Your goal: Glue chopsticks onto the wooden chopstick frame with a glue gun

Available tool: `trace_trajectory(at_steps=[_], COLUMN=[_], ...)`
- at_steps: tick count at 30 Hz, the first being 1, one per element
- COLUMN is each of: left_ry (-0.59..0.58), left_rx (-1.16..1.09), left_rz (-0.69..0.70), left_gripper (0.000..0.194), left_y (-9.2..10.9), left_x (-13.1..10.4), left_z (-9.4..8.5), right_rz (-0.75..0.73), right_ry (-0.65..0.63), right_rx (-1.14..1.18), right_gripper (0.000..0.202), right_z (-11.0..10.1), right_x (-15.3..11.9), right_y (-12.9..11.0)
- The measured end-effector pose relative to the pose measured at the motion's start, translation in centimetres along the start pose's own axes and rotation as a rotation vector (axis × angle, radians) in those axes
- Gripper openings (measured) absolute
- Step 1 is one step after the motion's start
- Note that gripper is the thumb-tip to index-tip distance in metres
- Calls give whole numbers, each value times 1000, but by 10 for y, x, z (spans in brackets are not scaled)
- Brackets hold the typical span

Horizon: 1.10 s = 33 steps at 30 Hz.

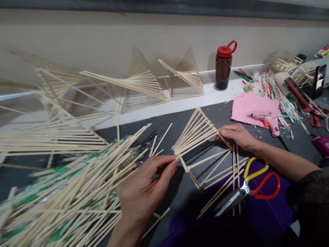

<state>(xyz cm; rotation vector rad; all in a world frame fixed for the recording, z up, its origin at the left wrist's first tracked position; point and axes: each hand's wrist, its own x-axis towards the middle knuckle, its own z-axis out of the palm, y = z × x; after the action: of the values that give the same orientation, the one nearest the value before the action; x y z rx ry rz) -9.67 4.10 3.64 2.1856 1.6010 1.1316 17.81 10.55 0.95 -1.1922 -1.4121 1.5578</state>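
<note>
A small frame of thin wooden sticks (199, 125), fanned in a twisted row, stands on the dark table in front of me. My left hand (146, 183) pinches the near-left end of the lowest stick (196, 143) in the fan, at the frame's left corner. At the other end of that stick, my right hand (235, 135) is closed with thumb and fingertips at the frame's right edge; some of its fingers are hidden behind. Below the right hand lie loose sticks (222, 190) and scissors (245, 188) with one yellow and one red handle.
A large heap of loose sticks (84, 185) with green-marked wrappers covers the left side. Larger stick frames (144, 84) stand along the wall. A glue gun (268, 121) rests on a pink sheet (241, 104) at right. Behind it are a red-lidded bottle (223, 68) and chopstick packets (282, 103).
</note>
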Motion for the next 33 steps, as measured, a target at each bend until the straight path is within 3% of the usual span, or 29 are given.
trace_trajectory(at_steps=[20, 33], left_ry=[5, 15], left_rx=[39, 48], left_rz=[121, 102], left_gripper=[8, 10], left_y=[0, 2], left_x=[2, 1], left_z=[-1, -2], right_rz=[-43, -51], right_ry=[-11, 3], right_rx=[0, -44], right_gripper=[27, 24], right_z=[1, 1], right_x=[0, 2], right_y=[2, 6])
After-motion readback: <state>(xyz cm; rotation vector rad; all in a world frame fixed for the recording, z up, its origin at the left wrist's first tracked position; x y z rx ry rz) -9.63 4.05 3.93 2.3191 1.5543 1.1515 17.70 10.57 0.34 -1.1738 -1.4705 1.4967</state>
